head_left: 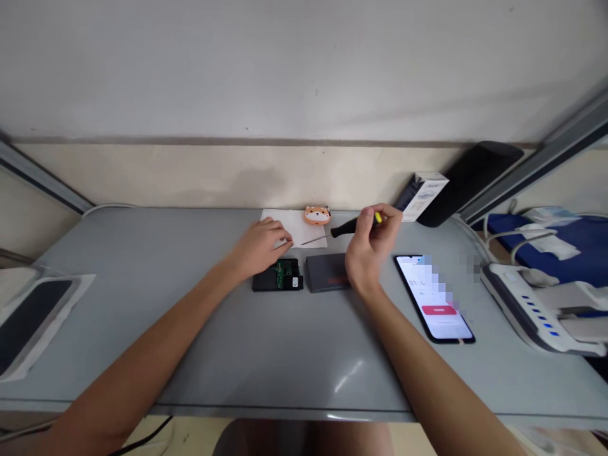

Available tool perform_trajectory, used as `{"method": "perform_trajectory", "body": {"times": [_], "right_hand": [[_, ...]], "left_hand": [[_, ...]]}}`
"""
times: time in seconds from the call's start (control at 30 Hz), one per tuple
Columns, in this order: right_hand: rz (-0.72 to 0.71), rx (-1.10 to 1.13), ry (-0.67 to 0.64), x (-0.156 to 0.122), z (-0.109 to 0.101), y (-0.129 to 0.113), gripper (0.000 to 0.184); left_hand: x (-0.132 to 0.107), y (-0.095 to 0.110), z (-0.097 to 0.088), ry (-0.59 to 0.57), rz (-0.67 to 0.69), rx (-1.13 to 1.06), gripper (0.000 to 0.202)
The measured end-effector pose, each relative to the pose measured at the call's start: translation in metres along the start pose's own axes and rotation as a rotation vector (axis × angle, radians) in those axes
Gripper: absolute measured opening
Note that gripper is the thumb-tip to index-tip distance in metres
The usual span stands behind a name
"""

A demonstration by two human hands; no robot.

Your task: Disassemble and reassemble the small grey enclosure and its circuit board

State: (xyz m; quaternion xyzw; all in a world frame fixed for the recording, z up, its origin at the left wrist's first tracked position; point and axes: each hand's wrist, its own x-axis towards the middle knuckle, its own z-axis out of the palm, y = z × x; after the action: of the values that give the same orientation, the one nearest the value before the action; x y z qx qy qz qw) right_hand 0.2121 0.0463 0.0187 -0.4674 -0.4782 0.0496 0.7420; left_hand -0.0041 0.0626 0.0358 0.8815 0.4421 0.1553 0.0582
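Note:
My right hand (373,247) is closed around a screwdriver (346,228) with a black handle and a yellow end. Its thin metal shaft points left, with the tip over a sheet of white paper (297,221). My left hand (263,246) is beside that tip, thumb and fingertips drawn together in a pinch; whatever is between them is too small to make out. Just below the left hand lies an opened black case with a green circuit board (280,273). A flat dark grey cover (325,272) rests to its right, partly hidden by my right hand.
An orange animal-faced case (316,215) sits on the paper. To the right are a lit phone (434,301) and a white power strip (536,310). A small box (425,196) and a black cylinder (470,180) lean by the wall. A dark tablet-like device (35,323) lies left.

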Motion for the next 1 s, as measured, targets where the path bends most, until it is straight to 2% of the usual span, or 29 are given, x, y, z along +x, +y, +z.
{"method": "perform_trajectory", "body": {"times": [0.17, 0.33, 0.43, 0.57, 0.7, 0.83, 1.0], "right_hand": [[0.031, -0.054, 0.044, 0.004, -0.004, -0.002, 0.044], [0.029, -0.036, 0.011, 0.005, -0.006, -0.005, 0.048], [0.056, -0.028, -0.027, 0.003, -0.005, -0.007, 0.049], [0.121, 0.007, -0.148, -0.005, -0.002, -0.010, 0.047], [0.126, 0.075, -0.348, -0.019, 0.004, -0.013, 0.040], [0.064, 0.087, -0.480, -0.026, 0.007, -0.016, 0.036], [0.041, 0.049, -0.580, -0.025, 0.003, -0.022, 0.033]], "left_hand": [[0.036, -0.001, 0.007, -0.087, 0.031, 0.084, 0.021], [0.042, 0.001, 0.018, -0.139, 0.054, 0.060, 0.020], [0.039, 0.003, 0.019, -0.114, 0.033, 0.043, 0.020], [0.021, 0.001, 0.003, -0.050, -0.031, -0.022, 0.027], [-0.017, -0.008, -0.013, -0.001, -0.155, -0.198, 0.032], [-0.047, -0.014, -0.009, 0.081, -0.281, -0.332, 0.033], [-0.053, -0.018, 0.004, -0.012, -0.236, -0.360, 0.036]]}}
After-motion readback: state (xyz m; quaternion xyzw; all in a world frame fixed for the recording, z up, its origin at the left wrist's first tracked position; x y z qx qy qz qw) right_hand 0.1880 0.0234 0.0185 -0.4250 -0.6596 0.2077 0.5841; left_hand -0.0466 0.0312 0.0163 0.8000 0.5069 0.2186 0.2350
